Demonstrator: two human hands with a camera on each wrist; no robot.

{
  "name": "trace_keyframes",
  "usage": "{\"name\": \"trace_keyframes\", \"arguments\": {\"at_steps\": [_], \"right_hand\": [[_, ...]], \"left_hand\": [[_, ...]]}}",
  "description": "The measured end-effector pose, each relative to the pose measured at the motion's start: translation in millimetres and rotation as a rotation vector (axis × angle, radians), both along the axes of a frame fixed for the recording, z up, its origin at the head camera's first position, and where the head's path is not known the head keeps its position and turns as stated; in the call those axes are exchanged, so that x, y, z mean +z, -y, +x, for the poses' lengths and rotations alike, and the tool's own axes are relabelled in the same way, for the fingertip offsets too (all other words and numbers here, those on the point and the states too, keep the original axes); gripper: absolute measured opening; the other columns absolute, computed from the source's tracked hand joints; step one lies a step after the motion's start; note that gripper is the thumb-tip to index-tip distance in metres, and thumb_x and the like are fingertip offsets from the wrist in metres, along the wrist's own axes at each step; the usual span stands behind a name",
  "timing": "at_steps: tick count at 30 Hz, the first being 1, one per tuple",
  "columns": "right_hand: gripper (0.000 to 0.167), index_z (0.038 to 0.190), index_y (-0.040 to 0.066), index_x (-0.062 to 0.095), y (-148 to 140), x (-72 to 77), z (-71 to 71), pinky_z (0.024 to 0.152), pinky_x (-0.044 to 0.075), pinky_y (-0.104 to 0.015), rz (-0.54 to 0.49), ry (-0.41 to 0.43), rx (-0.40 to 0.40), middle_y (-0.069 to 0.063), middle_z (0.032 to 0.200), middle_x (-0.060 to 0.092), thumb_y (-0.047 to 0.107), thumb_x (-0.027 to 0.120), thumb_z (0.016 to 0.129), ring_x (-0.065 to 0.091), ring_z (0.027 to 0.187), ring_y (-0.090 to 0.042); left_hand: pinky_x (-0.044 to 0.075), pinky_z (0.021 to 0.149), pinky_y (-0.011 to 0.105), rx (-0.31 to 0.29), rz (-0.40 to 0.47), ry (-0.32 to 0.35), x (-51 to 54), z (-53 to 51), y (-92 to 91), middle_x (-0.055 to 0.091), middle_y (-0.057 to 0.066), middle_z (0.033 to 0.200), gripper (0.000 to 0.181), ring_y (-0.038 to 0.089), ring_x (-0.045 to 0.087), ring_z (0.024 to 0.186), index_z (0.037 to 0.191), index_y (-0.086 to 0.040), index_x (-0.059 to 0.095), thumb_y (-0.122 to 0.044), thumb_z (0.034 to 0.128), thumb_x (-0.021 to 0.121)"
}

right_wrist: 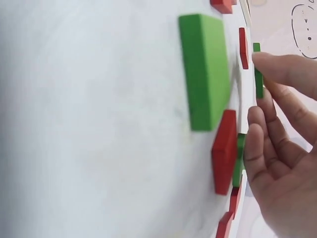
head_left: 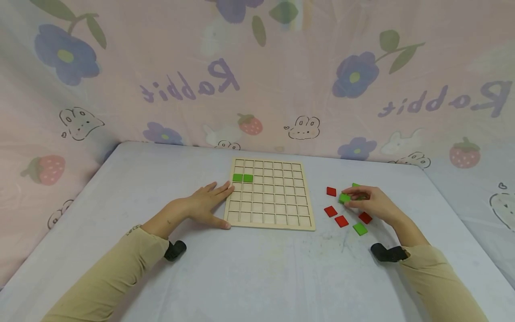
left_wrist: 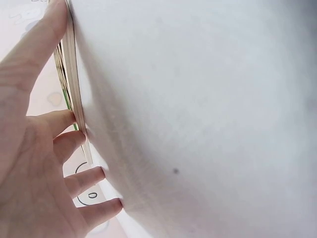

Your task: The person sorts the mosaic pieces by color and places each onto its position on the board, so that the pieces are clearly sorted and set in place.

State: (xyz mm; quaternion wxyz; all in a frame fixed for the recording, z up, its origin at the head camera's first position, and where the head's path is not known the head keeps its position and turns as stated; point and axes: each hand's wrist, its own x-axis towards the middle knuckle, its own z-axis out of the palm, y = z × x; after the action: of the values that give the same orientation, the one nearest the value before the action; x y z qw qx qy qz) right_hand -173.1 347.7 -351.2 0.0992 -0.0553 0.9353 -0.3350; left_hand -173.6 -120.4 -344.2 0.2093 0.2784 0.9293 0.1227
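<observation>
A pale wooden grid board (head_left: 269,225) lies flat on the table, with two green square tiles (head_left: 243,178) side by side in its left columns. My left hand (head_left: 205,206) is spread out with thumb and fingertips touching the board's left edge; the left wrist view shows the fingers (left_wrist: 67,148) along that edge. To the right of the board my right hand (head_left: 374,202) pinches a green tile (right_wrist: 258,74) between thumb and fingers, just above the table. Around it lie red tiles (head_left: 341,221) and another green tile (head_left: 360,229). Part of the pile is hidden behind the hand.
A white cloth covers the table (head_left: 257,277). Behind it hangs a pink curtain (head_left: 273,80) printed with flowers, rabbits and strawberries. A red tile (head_left: 331,191) lies nearest the board's right side. Black straps with small dark devices (head_left: 388,253) sit at both wrists.
</observation>
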Motion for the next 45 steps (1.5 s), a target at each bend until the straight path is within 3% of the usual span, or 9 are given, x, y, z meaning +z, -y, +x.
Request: {"name": "trace_keyframes", "arguments": {"at_steps": [14, 32, 45], "right_hand": [[0.046, 0.127, 0.007, 0.060, 15.5, 3.1, -6.7, 0.080, 0.049, -0.028, -0.006, -0.001, 0.010, -0.017, 0.122, 0.059, 0.032, 0.068, 0.089, 0.054, 0.110, -0.032], [0.044, 0.126, 0.009, 0.062, 43.6, 12.3, -21.3, 0.082, 0.049, -0.028, -0.059, -0.034, 0.062, -0.014, 0.119, 0.061, 0.029, 0.070, 0.088, 0.056, 0.110, -0.028], [0.042, 0.125, 0.007, 0.062, 60.6, 12.0, -31.7, 0.074, 0.053, -0.024, -0.098, -0.033, 0.100, -0.015, 0.115, 0.061, 0.024, 0.071, 0.087, 0.057, 0.105, -0.028]], "left_hand": [[0.008, 0.116, 0.061, 0.003, -0.011, 0.013, 0.2, 0.7, -0.9, 0.004, 0.009, 0.162, 0.103, 0.044, 0.001, 0.146, 0.155, -0.011, 0.011, -0.057, 0.0812, 0.067], [0.009, 0.116, 0.061, 0.014, -0.007, 0.011, 1.9, 2.0, -0.1, 0.005, 0.009, 0.162, 0.103, 0.044, 0.003, 0.146, 0.155, -0.011, 0.012, -0.056, 0.0811, 0.068], [0.007, 0.117, 0.059, 0.013, 0.005, 0.017, 1.0, 0.2, 0.2, 0.005, 0.009, 0.162, 0.103, 0.044, 0.002, 0.146, 0.155, -0.010, 0.012, -0.055, 0.0813, 0.068]]}}
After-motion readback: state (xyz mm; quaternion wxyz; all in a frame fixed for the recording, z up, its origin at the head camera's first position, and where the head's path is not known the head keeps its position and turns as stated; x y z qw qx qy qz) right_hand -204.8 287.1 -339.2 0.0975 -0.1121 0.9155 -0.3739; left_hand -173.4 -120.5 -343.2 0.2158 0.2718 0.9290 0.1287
